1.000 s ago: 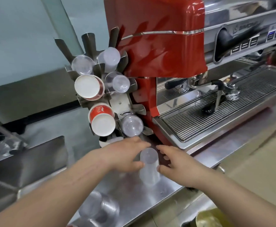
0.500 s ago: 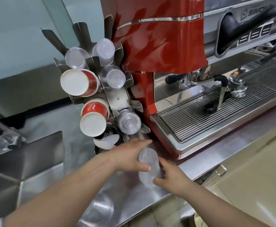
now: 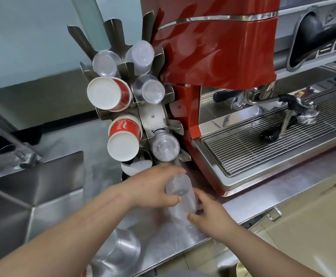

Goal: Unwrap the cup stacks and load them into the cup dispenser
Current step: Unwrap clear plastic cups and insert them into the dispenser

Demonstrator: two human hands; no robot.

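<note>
A stack of clear plastic cups (image 3: pixel 180 193) stands bottom-up on the steel counter, just below the steel cup dispenser (image 3: pixel 152 116). My left hand (image 3: pixel 153 186) wraps its left side near the top. My right hand (image 3: pixel 209 212) holds its lower right side near the rim. The dispenser's slots hold clear cup stacks (image 3: pixel 164 145) and two red paper cup stacks (image 3: pixel 123 136). Whether wrapping is still on the held stack I cannot tell.
A red espresso machine (image 3: pixel 219 56) with a steel drip grate (image 3: pixel 263 140) stands right of the dispenser. A steel sink (image 3: pixel 33 196) lies to the left. More clear cups in plastic wrap (image 3: pixel 123 252) lie on the counter (image 3: pixel 263 196) near its front edge.
My right hand has slid from the side of the cup stack down to its lower rim. My left hand keeps its hold. The view has shifted closer and downward.
</note>
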